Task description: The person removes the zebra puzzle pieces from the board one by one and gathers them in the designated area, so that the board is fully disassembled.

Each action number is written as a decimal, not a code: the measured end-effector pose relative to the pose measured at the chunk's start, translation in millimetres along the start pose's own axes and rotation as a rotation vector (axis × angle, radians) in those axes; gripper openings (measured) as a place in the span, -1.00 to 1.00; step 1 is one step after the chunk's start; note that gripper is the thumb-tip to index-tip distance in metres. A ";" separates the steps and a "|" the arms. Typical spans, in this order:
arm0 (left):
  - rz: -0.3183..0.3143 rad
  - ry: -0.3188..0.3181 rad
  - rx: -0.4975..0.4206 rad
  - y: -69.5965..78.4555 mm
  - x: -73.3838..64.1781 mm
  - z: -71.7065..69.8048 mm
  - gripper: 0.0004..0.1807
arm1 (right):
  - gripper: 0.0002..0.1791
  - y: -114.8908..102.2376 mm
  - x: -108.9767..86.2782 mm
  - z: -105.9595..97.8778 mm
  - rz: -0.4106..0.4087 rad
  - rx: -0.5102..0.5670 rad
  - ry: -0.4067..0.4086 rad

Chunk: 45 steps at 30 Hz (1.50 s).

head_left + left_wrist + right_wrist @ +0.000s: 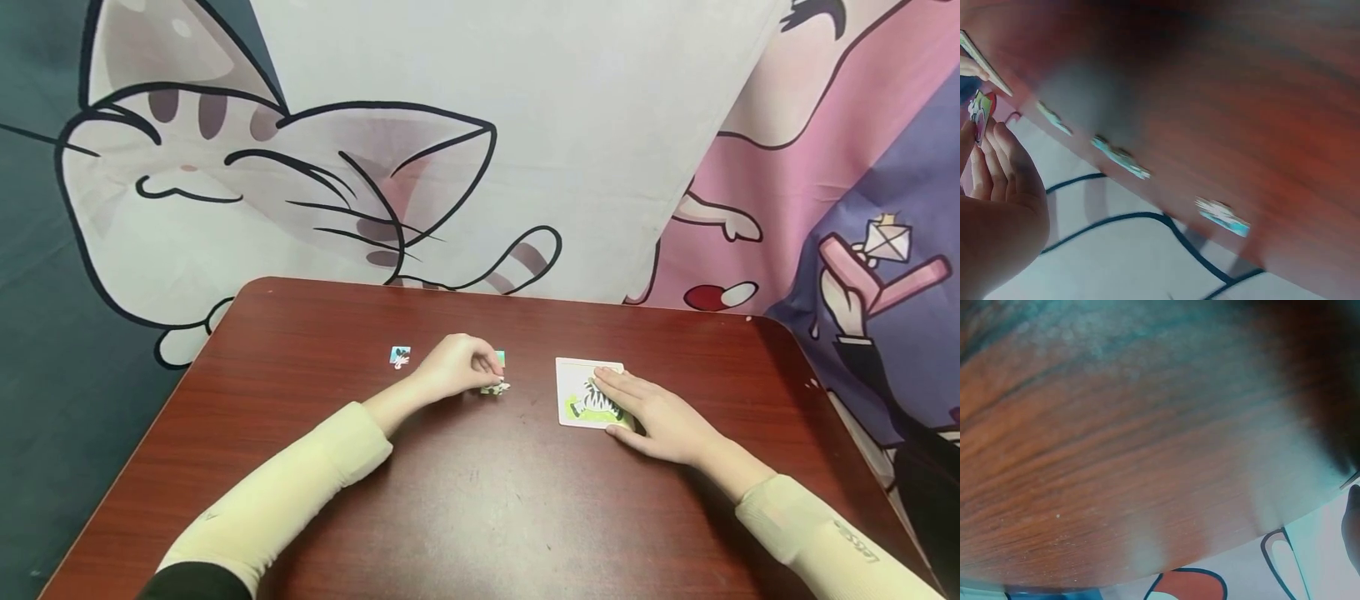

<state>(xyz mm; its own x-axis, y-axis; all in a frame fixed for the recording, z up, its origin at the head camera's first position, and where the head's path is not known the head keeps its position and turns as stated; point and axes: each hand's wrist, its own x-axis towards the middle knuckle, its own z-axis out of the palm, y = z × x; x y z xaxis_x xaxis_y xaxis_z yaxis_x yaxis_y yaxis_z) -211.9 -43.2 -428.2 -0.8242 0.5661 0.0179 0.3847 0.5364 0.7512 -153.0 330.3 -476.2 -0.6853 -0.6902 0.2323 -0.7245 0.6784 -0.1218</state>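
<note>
My left hand is over the middle of the table, thumb and fingers pinching a small jigsaw piece with yellow-green and white on it. In the head view, that piece shows just below the fingertips. To its right lies a square puzzle board with a white border and a zebra picture. My right hand rests on the board's right side, fingers extended and covering part of the zebra. Only a dark edge of this hand enters the right wrist view.
A blue puzzle piece lies left of my left hand, and a green one shows partly behind it. In the left wrist view, several pieces lie apart in a row near the table's far edge. A cartoon-cat cloth hangs behind the table.
</note>
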 end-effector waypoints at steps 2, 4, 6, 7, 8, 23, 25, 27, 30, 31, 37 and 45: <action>-0.012 0.017 -0.001 -5.9 -7.6 -5.8 -0.97 | -0.17 -0.2 0.3 0.0 0.006 -0.004 -0.005; -0.024 0.025 0.001 -11.9 -15.4 -11.3 -0.97 | -0.17 -0.7 0.5 -0.2 0.011 -0.013 -0.011; -0.034 0.029 0.005 -18.0 -23.4 -16.5 -0.97 | -0.17 -1.3 0.9 -0.3 0.012 -0.019 -0.016; -0.038 0.030 0.007 -21.0 -27.6 -19.0 -0.97 | -0.17 -1.6 1.1 -0.5 0.013 -0.022 -0.018; -0.046 0.031 0.009 -23.7 -31.8 -21.8 -0.97 | -0.17 -1.9 1.4 -0.7 0.013 -0.024 -0.020; -0.135 0.086 0.065 -67.3 -79.3 -61.5 -0.93 | -0.17 0.2 4.2 -3.6 0.017 -0.029 -0.035; -0.147 0.086 0.070 -70.4 -81.6 -62.3 -0.93 | -0.17 -0.4 4.3 -3.7 0.017 -0.025 -0.037; -0.154 0.084 0.078 -73.7 -83.4 -62.4 -0.93 | -0.17 -0.8 4.2 -3.5 0.020 -0.023 -0.042; -0.153 0.091 0.095 -78.3 -85.3 -61.8 -0.94 | -0.18 -1.1 4.1 -3.0 0.022 -0.017 -0.049; -0.150 0.096 0.103 -79.7 -85.8 -61.8 -0.94 | -0.18 -1.2 4.1 -2.8 0.022 -0.015 -0.049; -0.138 0.121 0.137 -87.2 -87.0 -62.8 -0.98 | -0.19 -2.1 4.0 -2.7 0.018 -0.009 -0.046; -0.136 0.124 0.120 -90.9 -85.8 -62.3 -0.96 | -0.19 -2.3 2.7 -2.6 0.024 -0.007 -0.045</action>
<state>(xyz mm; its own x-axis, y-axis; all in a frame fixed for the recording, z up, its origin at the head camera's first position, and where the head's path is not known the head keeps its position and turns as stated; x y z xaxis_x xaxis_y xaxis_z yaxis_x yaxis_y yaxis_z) -202.0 -179.5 -456.9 -0.9139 0.4059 0.0081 0.3070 0.6778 0.6681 -153.0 327.5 -472.7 -0.7053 -0.6841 0.1861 -0.7073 0.6966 -0.1200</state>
